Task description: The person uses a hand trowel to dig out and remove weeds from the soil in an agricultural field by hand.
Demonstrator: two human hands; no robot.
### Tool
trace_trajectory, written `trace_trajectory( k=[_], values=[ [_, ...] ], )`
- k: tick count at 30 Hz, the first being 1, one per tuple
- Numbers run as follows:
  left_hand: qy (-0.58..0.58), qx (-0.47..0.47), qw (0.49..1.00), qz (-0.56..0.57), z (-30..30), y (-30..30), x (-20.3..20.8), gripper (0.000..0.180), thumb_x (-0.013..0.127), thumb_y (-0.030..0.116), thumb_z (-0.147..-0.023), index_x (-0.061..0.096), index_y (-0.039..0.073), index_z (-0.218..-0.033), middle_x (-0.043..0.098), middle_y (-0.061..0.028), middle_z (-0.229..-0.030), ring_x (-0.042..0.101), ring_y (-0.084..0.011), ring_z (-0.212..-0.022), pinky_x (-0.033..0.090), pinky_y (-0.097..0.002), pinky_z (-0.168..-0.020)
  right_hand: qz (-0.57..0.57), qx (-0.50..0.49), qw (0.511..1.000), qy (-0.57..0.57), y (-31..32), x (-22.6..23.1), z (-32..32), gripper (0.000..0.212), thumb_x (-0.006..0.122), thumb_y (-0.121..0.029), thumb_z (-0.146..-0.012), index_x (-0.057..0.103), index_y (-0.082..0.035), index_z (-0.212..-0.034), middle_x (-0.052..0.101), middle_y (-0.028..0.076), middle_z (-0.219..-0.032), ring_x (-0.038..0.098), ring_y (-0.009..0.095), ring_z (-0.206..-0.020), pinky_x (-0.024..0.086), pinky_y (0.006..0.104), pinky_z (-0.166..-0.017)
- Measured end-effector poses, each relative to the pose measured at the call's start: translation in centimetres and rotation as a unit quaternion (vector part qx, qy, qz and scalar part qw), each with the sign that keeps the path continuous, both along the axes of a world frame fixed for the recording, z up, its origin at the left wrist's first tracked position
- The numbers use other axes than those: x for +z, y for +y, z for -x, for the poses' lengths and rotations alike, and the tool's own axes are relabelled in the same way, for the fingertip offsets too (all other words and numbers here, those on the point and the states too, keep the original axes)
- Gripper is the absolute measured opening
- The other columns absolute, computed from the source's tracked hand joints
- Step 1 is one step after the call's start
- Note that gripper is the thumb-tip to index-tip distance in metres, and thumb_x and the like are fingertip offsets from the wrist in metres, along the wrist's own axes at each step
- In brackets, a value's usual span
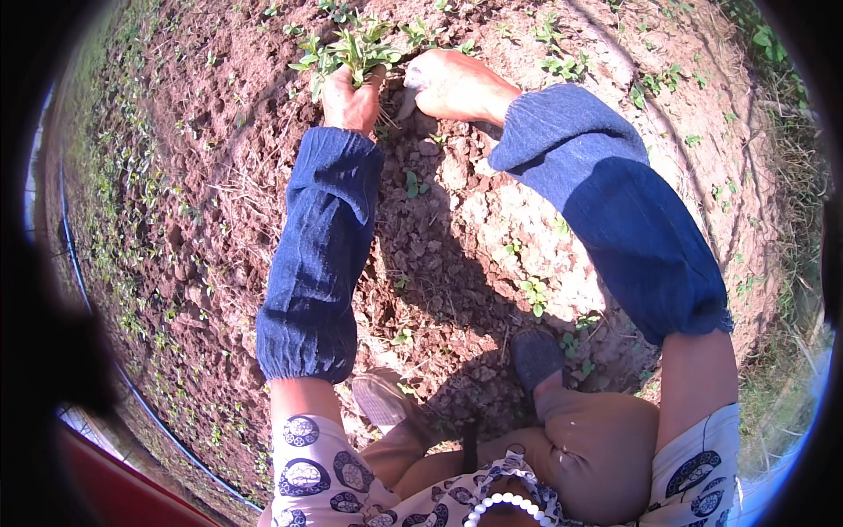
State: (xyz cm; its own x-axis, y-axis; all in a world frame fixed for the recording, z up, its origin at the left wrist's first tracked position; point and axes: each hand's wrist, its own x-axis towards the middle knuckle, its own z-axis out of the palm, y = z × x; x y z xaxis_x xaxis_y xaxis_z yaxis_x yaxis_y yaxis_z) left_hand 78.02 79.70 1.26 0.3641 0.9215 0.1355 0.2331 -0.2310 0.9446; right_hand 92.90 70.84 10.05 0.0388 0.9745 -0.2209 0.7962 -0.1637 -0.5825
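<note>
At the top of the head view, my left hand [353,104] is closed round a bunch of leafy green plants [356,51], whose leaves stick out above the fingers. Close on its right, my right hand [457,85] is curled near the soil with the back of the hand up. A pale grey piece [407,104] shows at its fingertips, too small and bright to name. Whatever those fingers hold is mostly hidden. Blue denim sleeve covers [320,255] are on both my forearms.
Reddish, cloddy soil [439,255] with scattered seedlings [534,294] lies beneath my arms. My shoes [537,358] rest on the soil near my crouched legs. A thin blue hose [132,386] curves along the left, and grass [790,167] borders the right.
</note>
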Motion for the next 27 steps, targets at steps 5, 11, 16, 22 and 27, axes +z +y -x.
trace_trajectory(
  k=[5, 11, 16, 22, 27],
  values=[
    [-0.104, 0.176, 0.97, 0.132, 3.7, -1.8, 3.5, 0.018, 0.056, 0.01, -0.087, 0.06, 0.003, -0.102, 0.063, -0.0012, -0.079, 0.052, -0.009, -0.064, 0.042, -0.0249, -0.058, 0.037, -0.002, 0.997, -0.064, -0.2, 0.0, -1.3, 0.019, 0.053, -0.01, -0.075, 0.063, -0.005, -0.09, 0.065, 0.016, -0.082, 0.064, 0.031, -0.077, 0.05, 0.0406, -0.067],
    [0.06, 0.118, 0.986, 0.106, 9.7, 1.6, 0.6, 0.019, 0.054, 0.006, -0.087, 0.057, 0.001, -0.105, 0.064, -0.0077, -0.074, 0.057, -0.0135, -0.06, 0.045, -0.0272, -0.055, -0.096, 0.058, 0.993, -0.036, -3.1, 7.4, -1.4, 0.017, 0.055, -0.009, -0.074, 0.062, -0.004, -0.088, 0.063, 0.018, -0.074, 0.062, 0.033, -0.066, 0.048, 0.0409, -0.061],
    [0.323, 0.064, 0.944, -0.012, 7.2, 4.3, 1.7, 0.032, 0.074, 0.025, -0.074, 0.065, 0.0, -0.091, 0.067, -0.0187, -0.088, 0.066, -0.0306, -0.083, 0.05, -0.0377, -0.078, -0.145, 0.064, 0.987, 0.023, -3.0, 8.0, 0.0, 0.017, 0.056, -0.01, -0.071, 0.059, -0.001, -0.085, 0.059, 0.019, -0.069, 0.06, 0.035, -0.064, 0.046, 0.0426, -0.059],
    [0.351, 0.07, 0.932, -0.053, 1.9, 3.9, 1.6, 0.037, 0.072, 0.027, -0.074, 0.06, 0.007, -0.104, 0.066, -0.0187, -0.096, 0.063, -0.0338, -0.092, 0.05, -0.0407, -0.08, -0.177, 0.053, 0.982, -0.035, -0.7, 5.6, 1.0, 0.018, 0.056, -0.008, -0.07, 0.058, 0.001, -0.085, 0.058, 0.019, -0.066, 0.06, 0.036, -0.062, 0.046, 0.043, -0.058],
    [0.307, 0.1, 0.946, -0.036, 4.8, 5.3, -0.6, 0.028, 0.068, 0.022, -0.075, 0.066, 0.008, -0.099, 0.067, -0.0181, -0.09, 0.065, -0.0336, -0.087, 0.051, -0.0411, -0.078, -0.027, 0.095, 0.992, -0.074, 2.8, 8.6, 2.9, 0.026, 0.057, -0.007, -0.069, 0.068, -0.002, -0.092, 0.067, 0.019, -0.08, 0.067, 0.032, -0.076, 0.053, 0.0407, -0.068]
  ],
)
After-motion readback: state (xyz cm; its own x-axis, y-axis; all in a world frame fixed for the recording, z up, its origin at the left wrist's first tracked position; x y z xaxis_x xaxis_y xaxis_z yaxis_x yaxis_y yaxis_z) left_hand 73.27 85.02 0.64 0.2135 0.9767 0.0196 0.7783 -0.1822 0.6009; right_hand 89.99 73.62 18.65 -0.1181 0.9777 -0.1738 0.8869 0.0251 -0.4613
